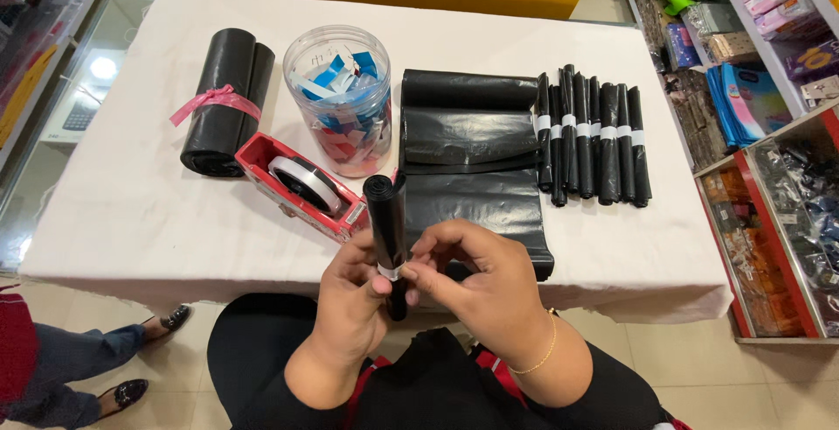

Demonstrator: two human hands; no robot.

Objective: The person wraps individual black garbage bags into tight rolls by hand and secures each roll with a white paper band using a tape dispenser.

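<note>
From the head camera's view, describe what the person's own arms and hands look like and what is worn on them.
Both hands are bare, with no gloves. The left hand shows no ring or band that can be seen, and the forearm behind it is uncovered. The right hand has a thin gold chain bracelet around the wrist. No sleeves reach the forearms; dark clothing with red trim shows below them.

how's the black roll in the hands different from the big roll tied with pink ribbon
The thin roll is slim and held upright off the table by the left hand and right hand; the big roll is far thicker and lies on the white tablecloth. The thin roll carries a narrow pale band near its middle; the big roll is tied with pink ribbon. Both are rolled glossy black plastic.
</note>
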